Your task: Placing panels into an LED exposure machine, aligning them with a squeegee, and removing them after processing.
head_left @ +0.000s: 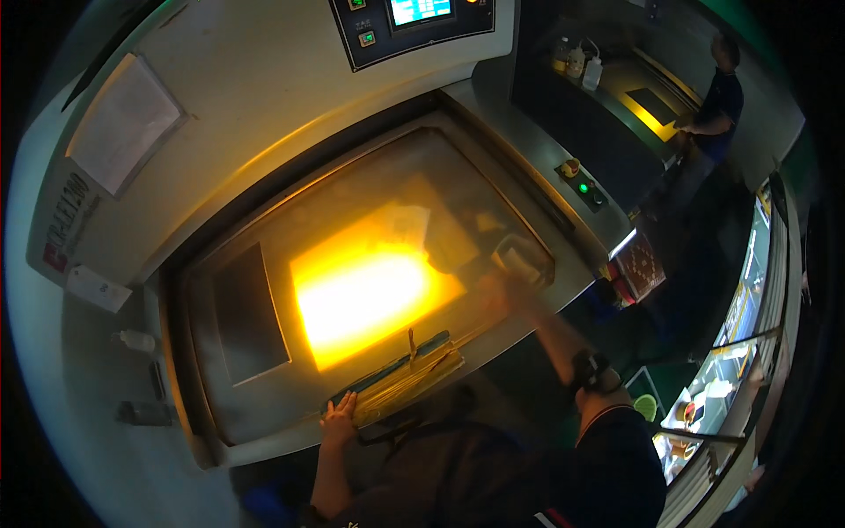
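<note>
My left hand (337, 419) is at the near edge of the glass-topped light table (211, 352), fingers stretched out and spread against the left end of a long dark bar (387, 374) with an upright peg. Alongside the bar lies a yellowish strip-like piece (409, 380); its kind is unclear. Towards the table's right side, my right hand (509, 295) is smeared by motion, close to a pale crumpled piece, perhaps a cloth (521, 257). Whether it holds that is hidden by the blur. Between the hands and the machine, a bright yellow lit rectangle (370, 295) glows on the glass.
A dark sheet (251, 312) lies on the table's left part. A control panel (414, 26) and a green-lit button box (583, 187) sit beyond. At upper right a co-worker (722, 106) stands at another lit table with bottles (576, 63). A rack (748, 343) stands at right.
</note>
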`<state>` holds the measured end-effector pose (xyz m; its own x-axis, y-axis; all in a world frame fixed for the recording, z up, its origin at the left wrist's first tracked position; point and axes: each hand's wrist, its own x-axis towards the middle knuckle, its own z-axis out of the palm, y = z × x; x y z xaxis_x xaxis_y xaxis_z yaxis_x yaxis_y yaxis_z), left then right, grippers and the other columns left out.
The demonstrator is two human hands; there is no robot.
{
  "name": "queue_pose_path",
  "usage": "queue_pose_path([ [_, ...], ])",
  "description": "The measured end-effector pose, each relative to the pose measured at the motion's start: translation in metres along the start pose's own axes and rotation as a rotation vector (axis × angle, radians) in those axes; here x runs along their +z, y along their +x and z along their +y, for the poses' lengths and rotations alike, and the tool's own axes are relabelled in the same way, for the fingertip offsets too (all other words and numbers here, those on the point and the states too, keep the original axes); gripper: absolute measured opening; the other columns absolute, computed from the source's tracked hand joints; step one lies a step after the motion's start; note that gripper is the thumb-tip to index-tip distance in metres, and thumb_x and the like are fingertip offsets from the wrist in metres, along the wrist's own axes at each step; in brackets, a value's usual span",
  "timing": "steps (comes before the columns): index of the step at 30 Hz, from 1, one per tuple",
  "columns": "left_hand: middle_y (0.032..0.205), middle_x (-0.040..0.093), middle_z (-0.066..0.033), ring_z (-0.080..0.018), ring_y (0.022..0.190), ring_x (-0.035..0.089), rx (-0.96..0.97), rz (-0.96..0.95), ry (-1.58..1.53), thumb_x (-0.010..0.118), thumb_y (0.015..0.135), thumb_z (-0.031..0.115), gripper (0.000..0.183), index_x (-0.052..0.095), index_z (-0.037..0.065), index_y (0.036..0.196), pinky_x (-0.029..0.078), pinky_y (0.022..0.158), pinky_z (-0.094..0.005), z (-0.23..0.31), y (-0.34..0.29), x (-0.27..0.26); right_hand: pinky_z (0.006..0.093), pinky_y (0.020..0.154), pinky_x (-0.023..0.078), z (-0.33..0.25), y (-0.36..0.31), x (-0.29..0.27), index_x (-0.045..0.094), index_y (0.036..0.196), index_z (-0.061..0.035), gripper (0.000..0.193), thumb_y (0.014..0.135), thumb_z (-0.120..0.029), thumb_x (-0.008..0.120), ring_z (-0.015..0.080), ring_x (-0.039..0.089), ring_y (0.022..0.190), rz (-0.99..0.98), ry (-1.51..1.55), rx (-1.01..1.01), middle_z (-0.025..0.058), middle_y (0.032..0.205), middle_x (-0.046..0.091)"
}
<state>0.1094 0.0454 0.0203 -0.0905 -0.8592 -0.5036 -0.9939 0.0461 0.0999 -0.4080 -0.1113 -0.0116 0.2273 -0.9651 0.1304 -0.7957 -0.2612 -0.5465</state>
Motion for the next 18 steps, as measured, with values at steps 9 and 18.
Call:
queue_pose_path([
  [9, 0.158, 0.026, 0.0109, -0.0424, 0.141, 0.028, 0.063, -0.164, -0.063, 0.062, 0.078, 0.009, 0.084, 0.028, 0.034, 0.15, 0.032, 0.104, -0.0711, 0.022, 0.011, -0.019, 0.0524, 0.118, 0.015, 0.159, -0.021, -0.194, 0.017, 0.154, -0.016, 0.108, 0.072, -0.055, 0.076, 0.0295, 0.013, 0.148, 0.22, -0.495, 1.044, 0.0081, 0.159, 0.022],
  [18, 0.159, 0.023, 0.0105, -0.0437, 0.14, 0.031, 0.075, -0.226, -0.037, 0.066, 0.074, 0.01, 0.091, 0.025, 0.034, 0.152, 0.033, 0.105, -0.0683, 0.014, 0.02, -0.023, 0.0512, 0.116, 0.021, 0.157, 0.003, -0.215, 0.032, 0.148, -0.0113, 0.098, 0.07, -0.051, 0.077, 0.0294, 0.024, 0.145, 0.137, -0.459, 0.986, 0.0174, 0.15, 0.037],
])
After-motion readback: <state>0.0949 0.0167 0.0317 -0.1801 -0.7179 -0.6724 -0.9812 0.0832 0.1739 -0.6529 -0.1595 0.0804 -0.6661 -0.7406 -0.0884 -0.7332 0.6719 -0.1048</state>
